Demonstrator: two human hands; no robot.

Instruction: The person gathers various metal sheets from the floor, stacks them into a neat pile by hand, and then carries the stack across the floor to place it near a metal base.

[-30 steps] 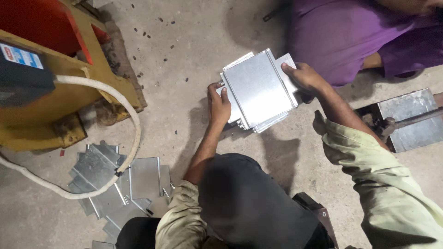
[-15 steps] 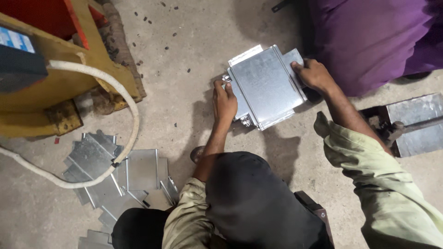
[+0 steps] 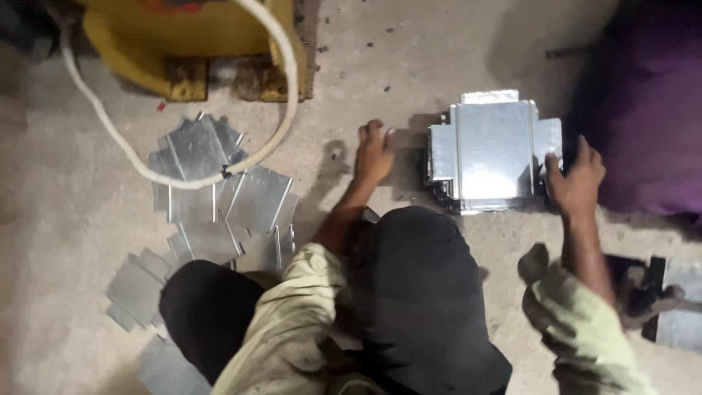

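Note:
A stack of shiny cross-shaped metal plates (image 3: 493, 150) lies flat on the concrete floor ahead of me. My right hand (image 3: 575, 183) is at the stack's right side, with thumb and fingers on the right tab. My left hand (image 3: 374, 155) rests flat on the floor just left of the stack, fingers spread, a small gap away from the plates and holding nothing. My knees in dark trousers (image 3: 431, 292) fill the lower middle of the view.
Several loose metal plates (image 3: 212, 197) lie scattered on the floor at left. A thick white hose (image 3: 281, 95) loops over them from a yellow machine base (image 3: 190, 36). A person in purple cloth (image 3: 651, 110) sits at right. More metal pieces (image 3: 676, 307) lie at lower right.
The stack has been set flat on the floor. My left hand has let go of it and now lies on the floor beside it. The view has swung left and closer.

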